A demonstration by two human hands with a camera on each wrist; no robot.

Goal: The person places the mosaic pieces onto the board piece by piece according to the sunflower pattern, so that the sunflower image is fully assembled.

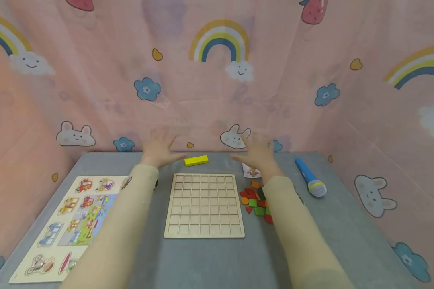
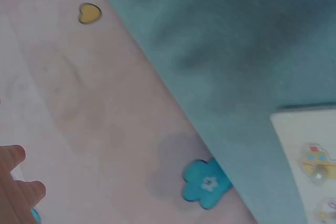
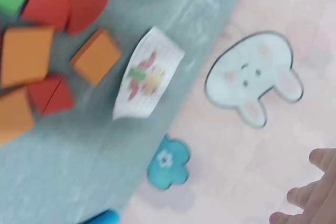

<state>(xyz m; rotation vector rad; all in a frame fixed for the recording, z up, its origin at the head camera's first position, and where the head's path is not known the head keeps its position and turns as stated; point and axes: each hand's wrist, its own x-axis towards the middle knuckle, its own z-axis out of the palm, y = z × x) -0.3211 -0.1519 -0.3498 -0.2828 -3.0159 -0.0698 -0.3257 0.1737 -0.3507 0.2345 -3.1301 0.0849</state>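
Evidently the piece work is standing at its very start — no block is sitting in the squares of the wooden grid board (image 1: 204,206), which is lying mid-way across the grey table (image 1: 199,263). What is left looks, to my judgement, like all of it: the coloured blocks (image 1: 252,202) are lying loosely heaped just beside the board's right edge.

Left hand (image 1: 160,151) and right hand (image 1: 258,154) are hovering by the table's far edge, fingers spread wide, thumbs pointing inward, neither holding anything. Whether the fingertips are touching the backdrop cloth (image 1: 202,108), I cannot tell.

Around: a yellow block (image 1: 196,161) is lying between the hands, near the far edge; a picture card (image 1: 252,171) is showing beside the right hand; a blue microphone (image 1: 311,178) is resting toward the far right corner; a picture puzzle (image 1: 83,222) is occupying the left side.

In the way — the right sleeve (image 1: 300,228) is hiding part of the heap, the left sleeve (image 1: 117,237) part of the puzzle.
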